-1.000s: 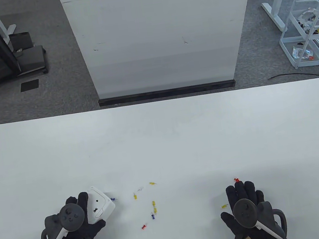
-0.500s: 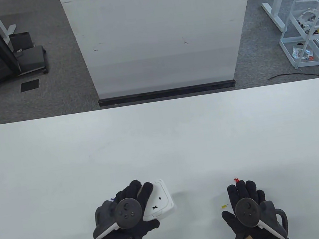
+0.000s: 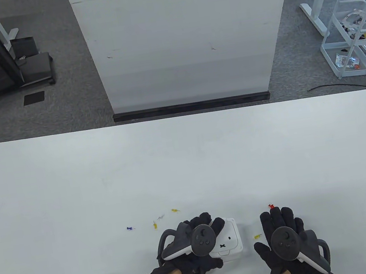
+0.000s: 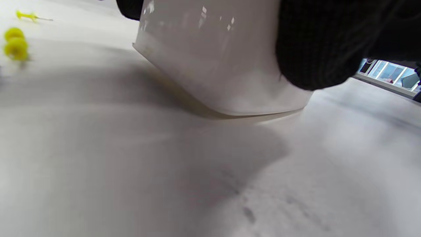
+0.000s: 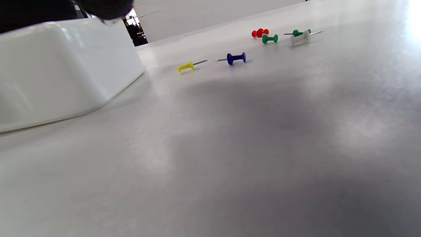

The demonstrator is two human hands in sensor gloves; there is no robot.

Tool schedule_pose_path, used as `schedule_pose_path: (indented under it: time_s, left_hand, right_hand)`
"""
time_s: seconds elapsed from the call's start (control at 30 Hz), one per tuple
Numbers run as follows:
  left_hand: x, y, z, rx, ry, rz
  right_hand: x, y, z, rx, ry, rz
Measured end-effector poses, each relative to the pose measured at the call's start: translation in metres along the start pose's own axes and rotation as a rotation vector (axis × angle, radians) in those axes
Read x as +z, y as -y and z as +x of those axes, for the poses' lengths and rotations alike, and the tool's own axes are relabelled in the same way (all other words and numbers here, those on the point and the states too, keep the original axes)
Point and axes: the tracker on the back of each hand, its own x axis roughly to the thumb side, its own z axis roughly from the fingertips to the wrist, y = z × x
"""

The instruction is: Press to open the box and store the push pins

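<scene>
Fingers [image 3: 218,226] of my left hand [image 3: 198,247] grip the box [image 3: 230,243], now carried rightward beside my flat, spread right hand [image 3: 283,235]; pressing it open comes next.

The box [image 3: 230,241] is glossy white, its lid printed with two black dot eyes and a black cross mouth. Push pins on the pale grey table [image 3: 186,163] are red [image 5: 260,33], green [image 5: 270,39], blue [image 5: 236,58], yellow [image 5: 186,66] and white [image 5: 298,38]. Both gloves are black.
</scene>
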Motion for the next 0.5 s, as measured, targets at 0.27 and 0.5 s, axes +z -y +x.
schedule_pose_path:
  time_s: [0.27, 0.5]
  left_hand:
    - [0.0001, 0.0009, -0.0030, -0.029, -0.023, -0.014]
    - [0.0095, -0.0045, -0.0048, 0.014, 0.023, -0.001]
  right_hand:
    - [-0.0005, -0.0003, -0.0005, -0.004, -0.007, 0.008]
    - [-0.0006, 0.0002, -0.0005, -0.007, -0.007, 0.015]
